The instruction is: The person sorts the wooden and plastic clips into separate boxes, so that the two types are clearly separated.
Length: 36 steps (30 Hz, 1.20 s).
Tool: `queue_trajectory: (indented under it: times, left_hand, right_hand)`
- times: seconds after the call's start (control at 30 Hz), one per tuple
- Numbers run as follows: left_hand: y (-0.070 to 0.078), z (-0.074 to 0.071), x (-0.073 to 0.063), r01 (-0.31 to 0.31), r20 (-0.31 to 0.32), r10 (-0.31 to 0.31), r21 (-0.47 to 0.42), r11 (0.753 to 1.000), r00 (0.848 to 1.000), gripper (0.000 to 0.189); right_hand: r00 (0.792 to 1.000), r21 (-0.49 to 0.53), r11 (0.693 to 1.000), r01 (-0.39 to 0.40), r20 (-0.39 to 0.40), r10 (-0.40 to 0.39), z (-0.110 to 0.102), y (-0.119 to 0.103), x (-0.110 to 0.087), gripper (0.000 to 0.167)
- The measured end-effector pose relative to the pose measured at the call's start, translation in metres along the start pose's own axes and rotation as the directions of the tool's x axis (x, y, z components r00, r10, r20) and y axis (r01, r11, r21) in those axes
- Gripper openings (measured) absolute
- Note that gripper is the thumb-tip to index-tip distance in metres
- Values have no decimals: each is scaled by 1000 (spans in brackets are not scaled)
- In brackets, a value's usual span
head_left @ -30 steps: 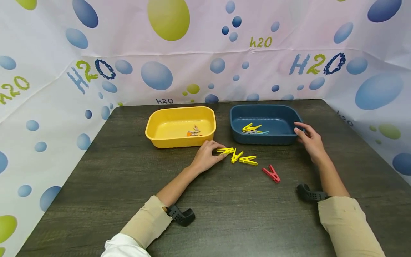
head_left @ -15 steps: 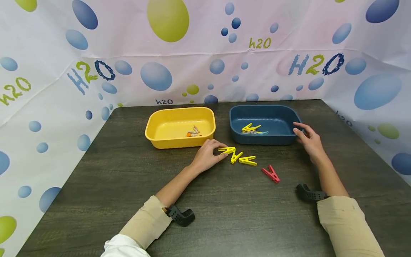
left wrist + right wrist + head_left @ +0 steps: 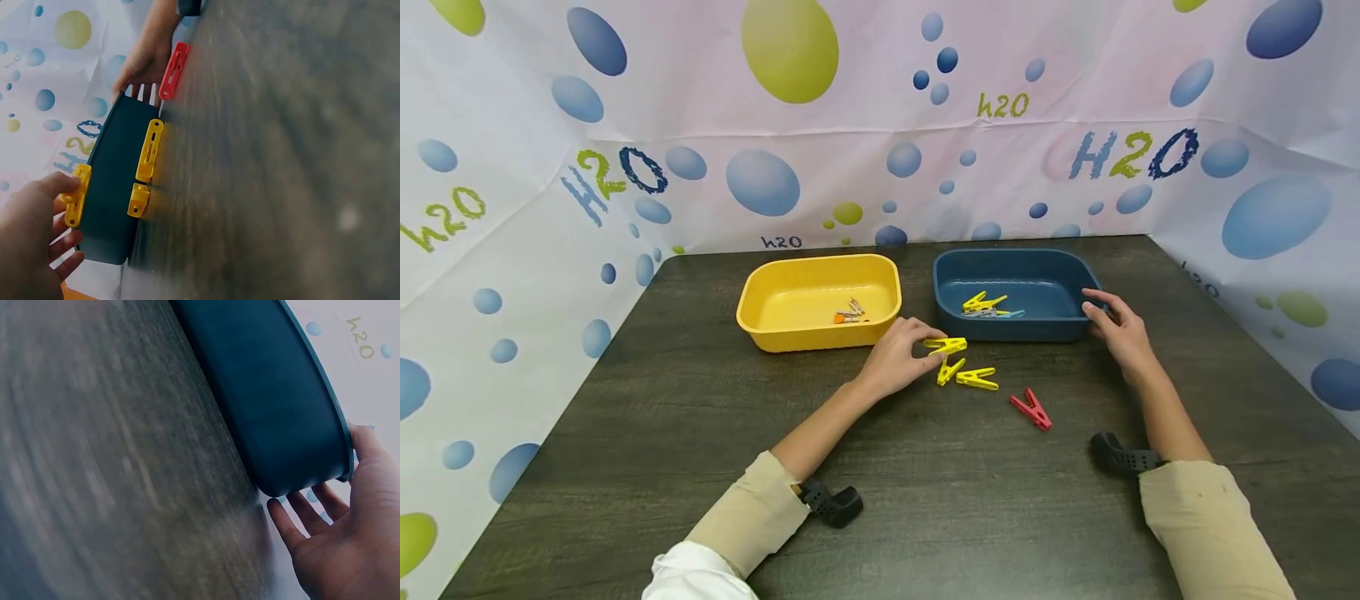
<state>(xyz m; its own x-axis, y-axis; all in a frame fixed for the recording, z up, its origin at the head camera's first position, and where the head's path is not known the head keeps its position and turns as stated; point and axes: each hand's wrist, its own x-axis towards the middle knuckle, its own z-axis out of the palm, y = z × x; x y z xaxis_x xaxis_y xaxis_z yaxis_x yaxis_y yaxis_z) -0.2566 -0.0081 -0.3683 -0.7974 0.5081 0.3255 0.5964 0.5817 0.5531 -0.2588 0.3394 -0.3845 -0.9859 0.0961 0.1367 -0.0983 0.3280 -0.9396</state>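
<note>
Between thumb and fingertips, my left hand (image 3: 898, 357) pinches a yellow clothespin (image 3: 77, 195). In the head view it appears in front of the gap between the two bins. Two more yellow clothespins lie close by: one (image 3: 950, 372) just below the held one, another (image 3: 977, 379) to its right. A red clothespin (image 3: 1031, 409) rests farther right. My right hand (image 3: 1126, 337) touches the right end of the dark blue bin (image 3: 1022, 330), its fingers spread and fairly straight in the right wrist view (image 3: 344, 531). Yellow, grey and light blue clothespins (image 3: 983, 302) lie inside that bin.
Left of the blue bin stands a yellow bin (image 3: 805, 340) with a few small orange and metallic-looking clips (image 3: 852, 314) in it. Both bins sit near the back of the dark wooden table (image 3: 700, 433). A printed backdrop (image 3: 850, 167) rises behind.
My left hand has moved a little to the right with the pinched yellow clothespin, toward the blue bin. My right hand has stayed at the bin's end. The camera view has tilted slightly.
</note>
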Motion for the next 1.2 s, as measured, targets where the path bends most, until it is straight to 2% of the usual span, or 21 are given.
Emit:
queue_trajectory:
  times: [0.17, 0.37, 0.73, 0.93, 1.2]
  left_hand:
    - [6, -5, 9, -31, -9, 31, 0, 1000, 999, 27]
    - [13, -10, 23, -9, 3, 9, 13, 1000, 1000, 30]
    - [20, -21, 57, -21, 11, 21, 32, 999, 1000, 33]
    - [20, -18, 72, 1, 25, -3, 53, 999, 1000, 34]
    - [12, -4, 90, 38, 63, -44, 97, 995, 997, 34]
  right_hand:
    - [1000, 16, 1000, 5, -8, -5, 1, -1, 0, 50]
    - [1000, -15, 1000, 6, -4, -6, 0, -4, 0, 50]
    - [1000, -17, 1000, -3, -6, 3, 0, -6, 0, 50]
    - [1000, -7, 1000, -10, -9, 10, 0, -4, -1, 50]
    - [1000, -12, 1000, -12, -5, 12, 0, -2, 1, 51]
